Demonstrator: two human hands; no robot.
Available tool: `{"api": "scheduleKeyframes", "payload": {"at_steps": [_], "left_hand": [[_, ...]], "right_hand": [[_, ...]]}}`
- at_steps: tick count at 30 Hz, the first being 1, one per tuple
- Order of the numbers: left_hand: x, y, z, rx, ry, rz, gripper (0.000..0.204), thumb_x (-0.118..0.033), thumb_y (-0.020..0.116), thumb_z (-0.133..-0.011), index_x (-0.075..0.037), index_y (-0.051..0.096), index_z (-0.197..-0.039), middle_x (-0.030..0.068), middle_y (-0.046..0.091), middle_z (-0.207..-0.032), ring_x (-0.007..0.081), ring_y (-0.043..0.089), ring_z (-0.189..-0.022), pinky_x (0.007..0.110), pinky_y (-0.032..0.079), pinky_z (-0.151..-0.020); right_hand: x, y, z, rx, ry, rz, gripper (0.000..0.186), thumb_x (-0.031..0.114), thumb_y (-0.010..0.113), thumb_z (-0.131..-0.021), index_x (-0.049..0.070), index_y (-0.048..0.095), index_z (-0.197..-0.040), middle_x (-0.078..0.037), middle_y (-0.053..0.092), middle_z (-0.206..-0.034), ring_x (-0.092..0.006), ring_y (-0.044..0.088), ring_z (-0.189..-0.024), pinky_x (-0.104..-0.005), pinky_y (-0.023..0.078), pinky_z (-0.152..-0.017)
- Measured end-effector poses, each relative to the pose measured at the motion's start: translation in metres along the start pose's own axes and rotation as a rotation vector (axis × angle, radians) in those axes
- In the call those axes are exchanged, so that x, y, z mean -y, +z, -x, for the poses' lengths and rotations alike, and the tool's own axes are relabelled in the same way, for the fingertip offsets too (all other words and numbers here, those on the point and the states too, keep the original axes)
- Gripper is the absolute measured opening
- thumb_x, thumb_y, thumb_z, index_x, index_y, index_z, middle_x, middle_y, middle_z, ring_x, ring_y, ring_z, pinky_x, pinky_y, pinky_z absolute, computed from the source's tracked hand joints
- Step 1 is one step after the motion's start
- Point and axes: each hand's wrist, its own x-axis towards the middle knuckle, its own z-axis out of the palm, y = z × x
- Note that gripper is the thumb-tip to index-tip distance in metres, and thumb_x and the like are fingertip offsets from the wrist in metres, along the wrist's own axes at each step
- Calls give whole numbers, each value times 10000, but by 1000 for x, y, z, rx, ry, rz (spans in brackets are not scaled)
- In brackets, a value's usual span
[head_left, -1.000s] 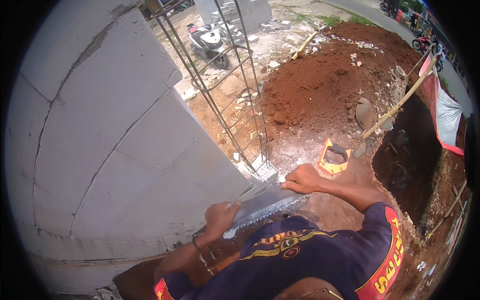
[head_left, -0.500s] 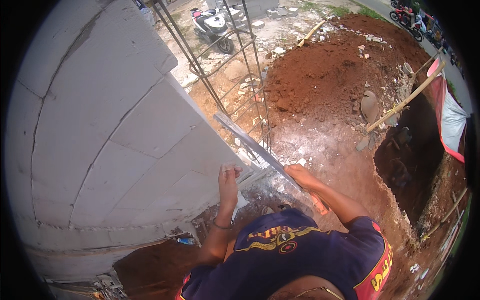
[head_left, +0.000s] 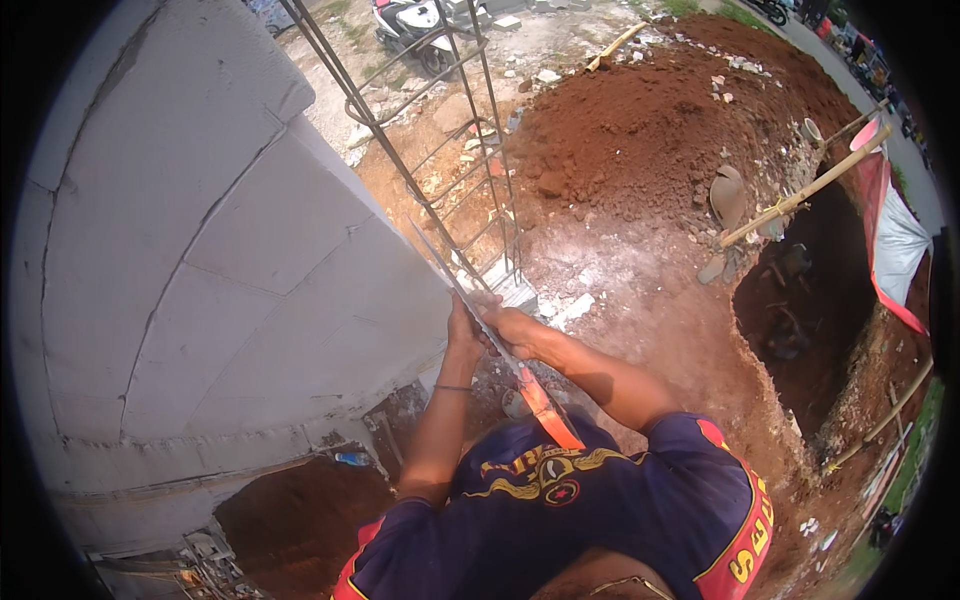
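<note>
A hand saw with an orange handle is held in front of my chest, its handle toward me and its long thin blade slanting up and away to the left. My right hand is closed on the blade near its middle. My left hand is at the blade's other side, fingers bent up against it and partly hidden behind the metal. The blade's tip stands close to the end of the grey block wall, beside the steel rebar cage.
A red soil mound lies beyond the cage. To the right is a deep pit, with a bamboo pole at its edge and a red and white sheet. A scooter is parked far off. A blue bottle lies by the wall's foot.
My right hand has moved left and up with the saw, bringing it to my left hand. The left hand has closed in on the blade. The saw now stands steeper.
</note>
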Motion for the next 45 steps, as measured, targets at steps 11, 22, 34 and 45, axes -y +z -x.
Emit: {"api": "scheduleKeyframes", "payload": {"at_steps": [11, 22, 34, 45], "left_hand": [[-46, 9, -40, -57, -58, 571, 449, -399, 387, -1046, -136, 426, -684, -12, 339, -520, 132, 382, -443, 270, 367, -460], [-83, 26, -49, 189, 215, 749, 225, -102, 482, -928, -86, 316, -776, 27, 308, -678, 159, 377, -606, 271, 385, -600], [-74, 52, -8, 123, 170, 722, 199, -239, 569, -885, -104, 474, -773, 4, 408, -595, 150, 422, -519, 317, 388, -607], [-75, 15, -83, 813, 302, 637, 237, -285, 606, -869, -92, 635, -735, 41, 634, -668, 169, 590, -613, 331, 422, -670]], "right_hand": [[-17, 0, 176, 57, -712, 383, 857, 705, 516, -878, -24, 472, -1327, -162, 523, -1267, -259, 515, -1217, -362, 396, -1023], [28, 18, 158, -66, -1026, 562, 839, 652, 778, -677, 18, 502, -1152, -164, 592, -1037, -343, 619, -950, -434, 490, -810], [63, 34, 132, -41, -1216, 641, 157, 52, 669, -674, 12, 569, -788, -118, 528, -660, -301, 558, -558, -371, 445, -517], [92, 55, 115, -86, -1312, 777, 141, 24, 660, -665, -1, 610, -794, -83, 542, -604, -247, 552, -482, -324, 419, -473]]}}
